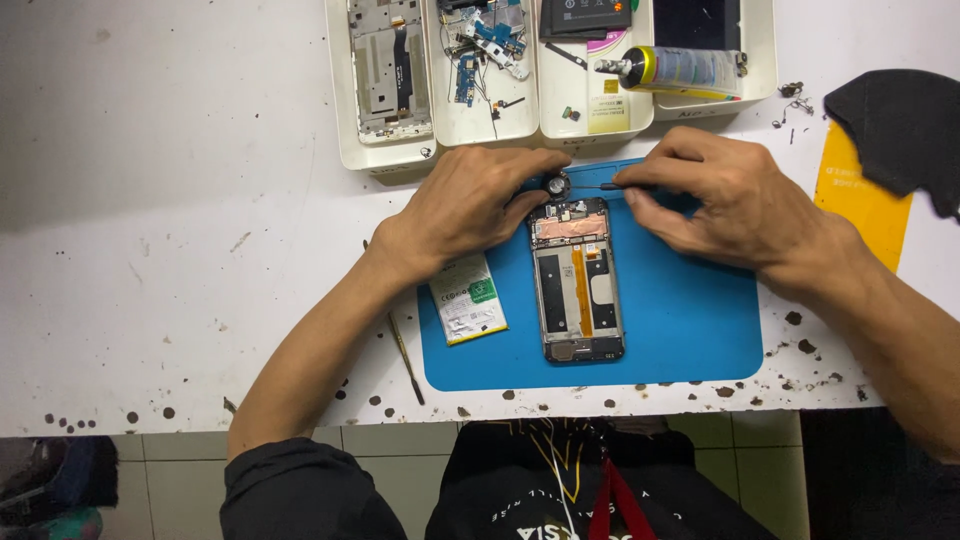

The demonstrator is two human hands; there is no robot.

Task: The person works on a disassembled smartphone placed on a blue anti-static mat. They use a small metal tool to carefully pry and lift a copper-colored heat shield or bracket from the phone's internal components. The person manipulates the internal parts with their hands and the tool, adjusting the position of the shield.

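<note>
Left hand [470, 205] pinches a small round part [556, 184] at the top edge of the opened phone [580, 280], steadying it on the blue mat [690, 320]; right hand [735, 200] clamps a thin screwdriver [600, 186] pointed at that part.

**Labels, packaging and a dark screen around the blue mat**

Lying at the mat's left edge, just below the left wrist: flat white rectangular battery with grey print and a green square label [467, 298], tilted slightly. Standing in a row along the table's far edge: four cream-white box-lid trays [345, 120]. Inside the third tray: black rectangular battery label [585, 15], plus pale yellow paper slip [606, 108]. Resting in the fourth tray: dark glass phone screen [697, 22], unlit. Lying across the third and fourth trays: yellow-labelled glue tube [680, 68].
</note>
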